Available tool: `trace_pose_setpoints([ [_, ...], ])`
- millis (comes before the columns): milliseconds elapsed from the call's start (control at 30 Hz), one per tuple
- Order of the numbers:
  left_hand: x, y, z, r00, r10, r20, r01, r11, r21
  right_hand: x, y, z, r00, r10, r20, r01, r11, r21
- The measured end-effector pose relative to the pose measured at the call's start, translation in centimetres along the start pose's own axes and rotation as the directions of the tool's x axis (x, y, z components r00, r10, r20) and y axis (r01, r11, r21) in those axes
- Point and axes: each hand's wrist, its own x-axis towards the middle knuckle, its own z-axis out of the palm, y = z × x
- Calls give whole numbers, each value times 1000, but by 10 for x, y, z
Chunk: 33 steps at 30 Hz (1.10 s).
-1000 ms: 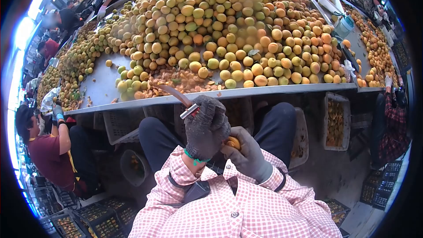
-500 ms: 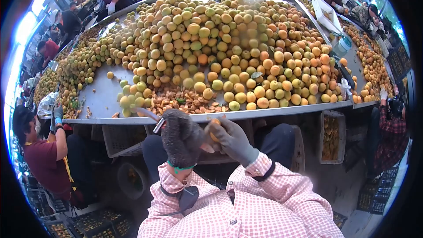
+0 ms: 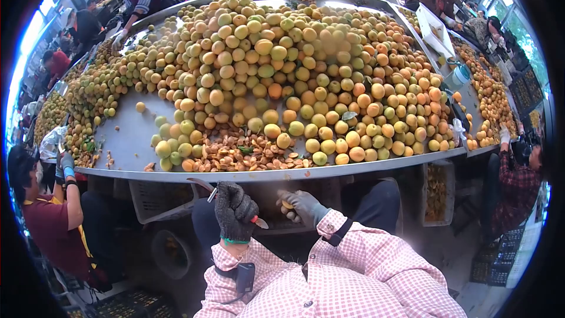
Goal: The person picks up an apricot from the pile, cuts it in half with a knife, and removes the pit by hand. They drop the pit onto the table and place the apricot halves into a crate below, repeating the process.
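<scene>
My left hand [image 3: 235, 211], in a dark knitted glove, is closed round a knife [image 3: 260, 222]. A short blade with a red base sticks out on its right side, and a curved metal piece juts out at its upper left. In a grey coated glove, my right hand [image 3: 305, 207] has its fingers curled round a piece of apricot [image 3: 287, 204], mostly hidden. Both hands are apart, just below the front edge of the metal table [image 3: 132, 129]. Whole apricots [image 3: 241, 53] are heaped on it, with small brown pieces like apricot stones [image 3: 235, 153] near the edge.
Crates [image 3: 438, 194] stand under the table, with a round bucket [image 3: 170, 253] at lower left. A white tray [image 3: 434, 30] and a pale blue container [image 3: 458, 76] sit at the right. Co-workers sit around, one in maroon [image 3: 50, 224] at left, another in plaid [image 3: 518, 182] at right.
My hands were together round the apricot beside the blade; now they are apart and lower in view. The knife has come away from the fruit. A co-worker at upper left reaches onto the table.
</scene>
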Motion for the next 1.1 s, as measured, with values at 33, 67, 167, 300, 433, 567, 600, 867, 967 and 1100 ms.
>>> trace_pose_setpoints([
  [33, 3, -1, -2, 998, -53, 25, 54, 997, -55, 2, 5, -3, 999, -19, -42, 18, 1000, -9],
  [67, 4, -4, 0, 998, -63, -14, 62, 992, -110, -2, 3, 0, 996, -39, -81, 37, 999, -21],
  [167, 3, -5, 12, 997, -60, -46, 59, 998, -23, -27, -13, 13, 981, -188, 51, 189, 982, -14],
  [300, 4, -5, 5, 998, -56, -12, 55, 994, -90, -17, -67, 38, 945, -315, 90, 326, 929, -174],
  [433, 5, -4, 6, 998, -23, -56, 22, 1000, -3, 34, -86, 39, 880, -475, -12, 471, 874, -118],
  [567, 3, 0, 0, 994, -29, -101, 31, 999, 18, 11, -55, 38, 948, -303, 103, 302, 953, 21],
  [600, 5, 0, -2, 994, -34, -101, 36, 999, 12, 4, -46, 32, 949, -300, 96, 300, 954, 19],
  [867, 12, -11, -7, 993, -111, -34, 113, 991, 74, 4, 55, -46, 895, -370, -247, 231, 861, -454],
  [967, 9, -17, -1, 992, -95, -84, 112, 968, 226, -52, 11, -39, 750, -659, -66, 470, 599, -648],
  [1100, 12, -25, 0, 983, -151, -102, 174, 946, 273, -46, -67, -63, 291, -954, -67, 244, 142, -959],
])
